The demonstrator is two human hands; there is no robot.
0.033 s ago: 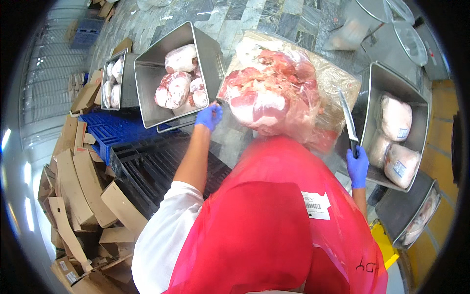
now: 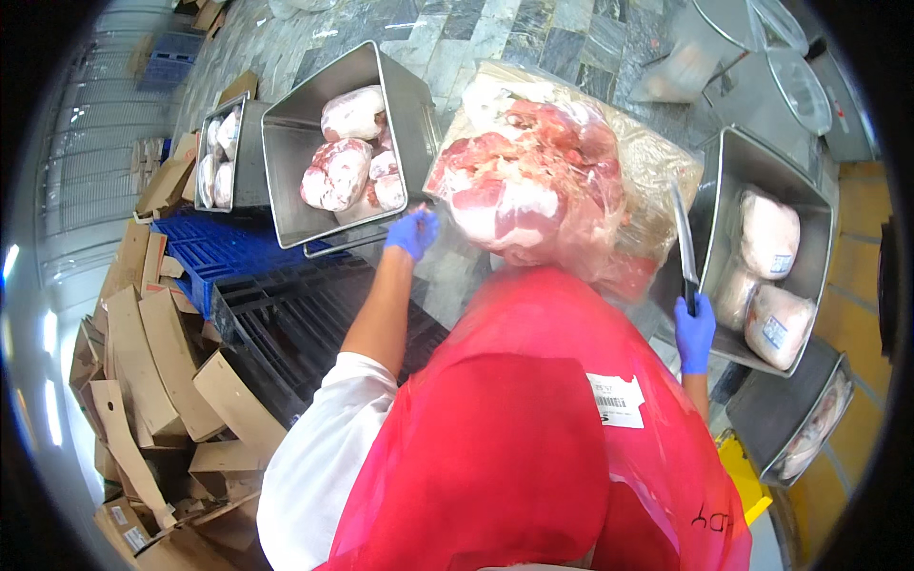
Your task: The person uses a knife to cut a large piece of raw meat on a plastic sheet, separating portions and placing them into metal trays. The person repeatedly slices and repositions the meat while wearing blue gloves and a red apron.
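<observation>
A large mass of raw meat (image 2: 533,181) lies on clear plastic wrap (image 2: 652,181) and brown cardboard in front of me. My left hand (image 2: 412,234), in a blue glove, is beside the left edge of the meat. Its fingers are closed, with a small reddish bit at their tips that I cannot make out. My right hand (image 2: 695,333), gloved in blue too, grips the black handle of a long knife (image 2: 685,233). The blade points away from me, over the right part of the plastic.
At left stands a metal bin (image 2: 405,105) with pieces of meat; a smaller bin (image 2: 249,157) is beyond it. Another metal bin (image 2: 725,171) at right holds wrapped meat. Blue and black pallets (image 2: 286,314) and flattened cardboard boxes (image 2: 143,352) are at lower left.
My left hand has shifted very slightly to the right. The knife and my right hand sit a touch lower. The meat looks the same.
</observation>
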